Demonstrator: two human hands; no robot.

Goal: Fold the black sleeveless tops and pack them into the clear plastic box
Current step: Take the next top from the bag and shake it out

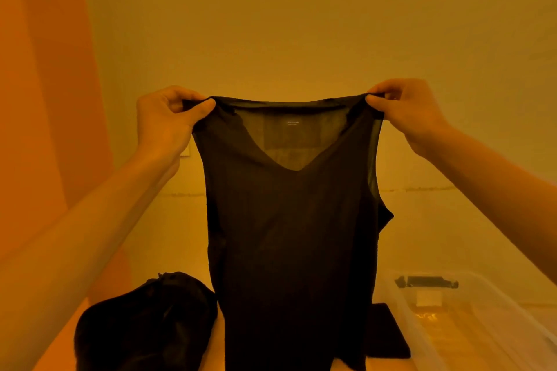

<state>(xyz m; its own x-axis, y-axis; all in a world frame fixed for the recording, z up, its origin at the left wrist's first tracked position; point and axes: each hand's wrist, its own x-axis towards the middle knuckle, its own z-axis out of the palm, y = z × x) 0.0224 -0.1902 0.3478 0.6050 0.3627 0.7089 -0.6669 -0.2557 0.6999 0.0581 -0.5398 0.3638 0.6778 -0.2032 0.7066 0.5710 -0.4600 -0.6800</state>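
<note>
A black sleeveless top (289, 235) with a V-neck hangs upright in the air in front of me, thin enough that light shows through near its neckline. My left hand (168, 120) pinches its left shoulder strap and my right hand (407, 112) pinches the right one, stretching the top flat between them. Its hem drops out of view at the bottom edge. A heap of black tops (144, 325) lies on the table at lower left. The clear plastic box (482, 325) stands open at lower right.
A flat black fabric piece (388, 331) lies on the table behind the hanging top, next to the box. A dark latch (426, 281) shows on the box's far wall. A plain wall fills the background, with an orange panel (45, 99) at left.
</note>
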